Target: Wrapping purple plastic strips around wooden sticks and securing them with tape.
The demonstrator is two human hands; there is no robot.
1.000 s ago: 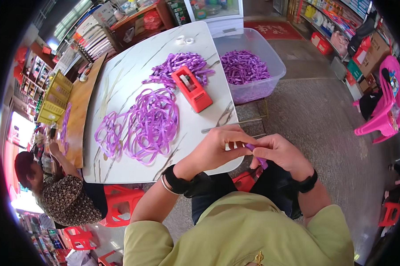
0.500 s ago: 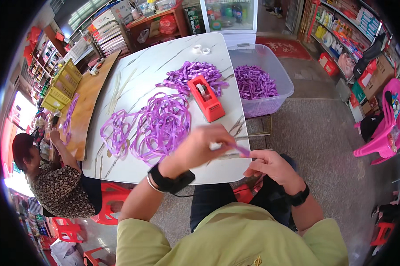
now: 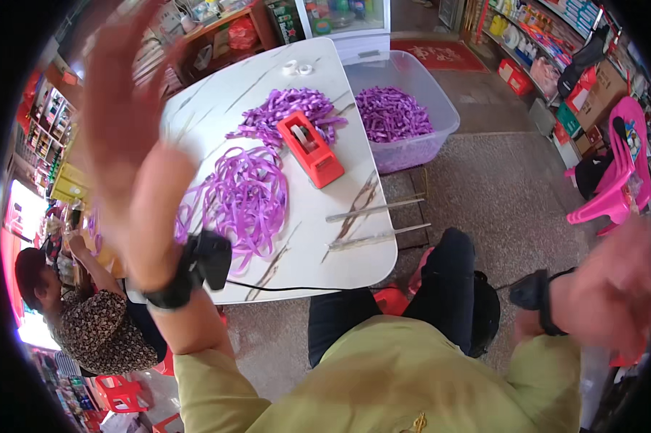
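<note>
My left hand (image 3: 127, 137) is raised close in front of me on the left, blurred, its fingers stretched upward and apart with nothing seen in it. Far to the right, my right hand (image 3: 614, 289) is smeared by motion and its fingers cannot be made out. Between them stands the white marbled table (image 3: 325, 267). A tangle of purple ribbon loops (image 3: 246, 195) lies on it, nearest my left hand. Beyond is a heap of short purple ribbon pieces (image 3: 289, 108), and a red tape dispenser (image 3: 314, 159) sits beside that heap.
A clear plastic bin (image 3: 433, 141) with many purple ribbon pieces (image 3: 390, 115) adjoins the table's right side. Two thin strips (image 3: 376, 209) jut past that edge. White tape rolls (image 3: 296, 68) lie at the back. Another person (image 3: 98, 325) sits at left; a pink chair (image 3: 621, 173) stands right.
My hands were together over the table's near right corner, around a small purple ribbon piece. They have swung apart, left hand up and leftward, right hand out to the right; the piece no longer shows.
</note>
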